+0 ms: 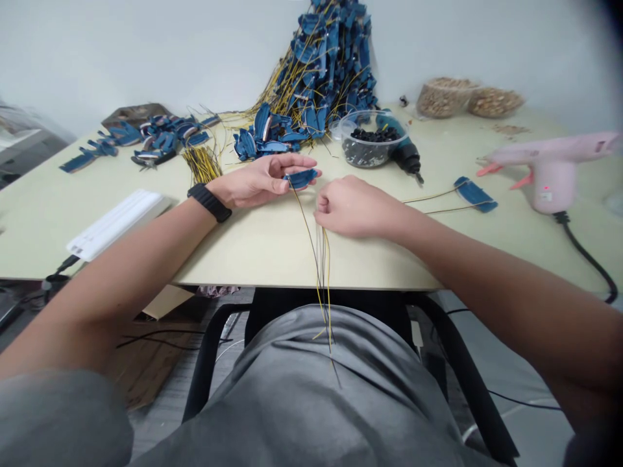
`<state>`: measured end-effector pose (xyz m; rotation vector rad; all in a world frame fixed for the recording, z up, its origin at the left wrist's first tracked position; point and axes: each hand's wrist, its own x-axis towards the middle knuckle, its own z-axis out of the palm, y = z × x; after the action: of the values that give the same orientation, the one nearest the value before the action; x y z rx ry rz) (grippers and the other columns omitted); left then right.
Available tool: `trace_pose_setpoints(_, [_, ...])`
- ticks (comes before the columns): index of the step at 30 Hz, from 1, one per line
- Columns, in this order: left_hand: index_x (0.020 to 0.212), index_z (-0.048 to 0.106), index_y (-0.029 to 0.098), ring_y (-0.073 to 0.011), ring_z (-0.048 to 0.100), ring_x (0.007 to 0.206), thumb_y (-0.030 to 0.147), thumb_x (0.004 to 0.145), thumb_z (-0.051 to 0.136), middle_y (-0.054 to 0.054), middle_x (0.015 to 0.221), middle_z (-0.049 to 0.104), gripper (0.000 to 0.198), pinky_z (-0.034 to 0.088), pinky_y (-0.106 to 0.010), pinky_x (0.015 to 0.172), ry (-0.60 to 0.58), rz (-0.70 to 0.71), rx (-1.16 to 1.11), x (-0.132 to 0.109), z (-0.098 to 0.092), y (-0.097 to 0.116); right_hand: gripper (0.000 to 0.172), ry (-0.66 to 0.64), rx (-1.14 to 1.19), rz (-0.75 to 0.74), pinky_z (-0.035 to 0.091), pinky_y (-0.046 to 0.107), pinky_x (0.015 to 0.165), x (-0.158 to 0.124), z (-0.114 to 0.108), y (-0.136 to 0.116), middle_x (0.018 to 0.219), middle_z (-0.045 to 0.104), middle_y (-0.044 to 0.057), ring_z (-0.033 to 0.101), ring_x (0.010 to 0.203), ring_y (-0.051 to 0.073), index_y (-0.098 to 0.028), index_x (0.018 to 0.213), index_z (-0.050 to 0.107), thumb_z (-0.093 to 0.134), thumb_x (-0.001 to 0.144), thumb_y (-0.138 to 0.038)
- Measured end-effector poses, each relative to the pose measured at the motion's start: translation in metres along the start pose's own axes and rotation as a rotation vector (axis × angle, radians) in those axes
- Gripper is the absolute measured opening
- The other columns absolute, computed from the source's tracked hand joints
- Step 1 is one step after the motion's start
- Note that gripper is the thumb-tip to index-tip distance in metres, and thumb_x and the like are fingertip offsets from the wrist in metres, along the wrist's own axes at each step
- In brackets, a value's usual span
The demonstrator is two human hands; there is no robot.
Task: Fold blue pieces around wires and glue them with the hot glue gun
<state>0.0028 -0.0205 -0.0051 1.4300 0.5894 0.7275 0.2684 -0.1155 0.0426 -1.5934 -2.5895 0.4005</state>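
Observation:
My left hand [277,181], palm up, holds a small blue curved piece [300,178] between thumb and fingers. A thin dark cord [306,227] runs down from that piece past the table edge. Beside it my right hand [348,206] is closed in a pinch, with yellow and dark cords [327,259] hanging from under it onto my lap. The fingertips of this hand are partly hidden. Another blue piece [474,194] with two cords attached lies on the table by my right forearm.
A heap of blue pieces [335,58] with yellow cords rises at the back. A plastic tub [372,152] of black bits stands before a drill [407,155]. On the right is a pink glue gun [555,165]; on the left, a white power strip [117,224] and loose cords [202,163].

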Motion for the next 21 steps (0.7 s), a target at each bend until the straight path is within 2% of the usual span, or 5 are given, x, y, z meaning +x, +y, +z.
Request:
trace_pose_setpoints(5, [0.144,0.098,0.017,-0.0463,0.081,0.169,0.033,0.056,0.138,-0.022,0.154,0.095,0.098,0.057,-0.059,0.151,-0.02,-0.006,0.08,0.0,-0.005,0.001,0.022,0.041,0.06,-0.059,0.053,0.045,0.079,0.0,0.003,0.008,0.089,0.085,0.014,0.08,0.094,0.036,-0.029,0.089,0.085,0.088,0.109,-0.039])
trace_pose_setpoints(7, [0.143,0.098,0.017,-0.0452,0.083,0.166,0.028,0.055,0.137,-0.022,0.153,0.095,0.097,0.059,-0.058,0.149,-0.016,-0.01,0.093,0.0,-0.005,0.002,0.021,0.051,0.056,-0.05,0.055,0.046,0.079,-0.001,0.003,0.01,0.088,0.085,0.015,0.081,0.094,0.037,-0.028,0.092,0.087,0.089,0.109,-0.04])
trace_pose_setpoints(12, [0.139,0.1,0.022,-0.0395,0.085,0.16,0.026,0.059,0.134,-0.016,0.155,0.096,0.087,0.064,-0.051,0.144,-0.019,-0.022,0.123,-0.002,-0.002,0.004,0.017,0.045,0.071,-0.043,0.056,0.045,0.079,0.0,0.003,0.006,0.088,0.086,0.015,0.082,0.093,0.036,-0.026,0.098,0.09,0.087,0.109,-0.038])
trace_pose_setpoints(17, [0.143,0.096,0.017,-0.0411,0.083,0.164,0.021,0.062,0.132,-0.019,0.151,0.095,0.088,0.063,-0.053,0.145,-0.003,-0.028,0.125,-0.003,-0.002,0.002,0.013,0.038,0.107,-0.061,0.057,0.045,0.082,0.002,0.003,0.007,0.085,0.084,0.013,0.083,0.092,0.035,-0.025,0.1,0.093,0.087,0.107,-0.033])
trace_pose_setpoints(21, [0.144,0.096,0.02,-0.0416,0.082,0.167,0.022,0.063,0.131,-0.018,0.151,0.095,0.088,0.065,-0.051,0.142,-0.017,-0.039,0.14,-0.004,-0.004,0.002,0.013,0.083,0.121,-0.065,0.057,0.044,0.081,0.003,0.003,0.015,0.081,0.082,0.012,0.083,0.091,0.036,-0.025,0.106,0.095,0.09,0.107,-0.037])
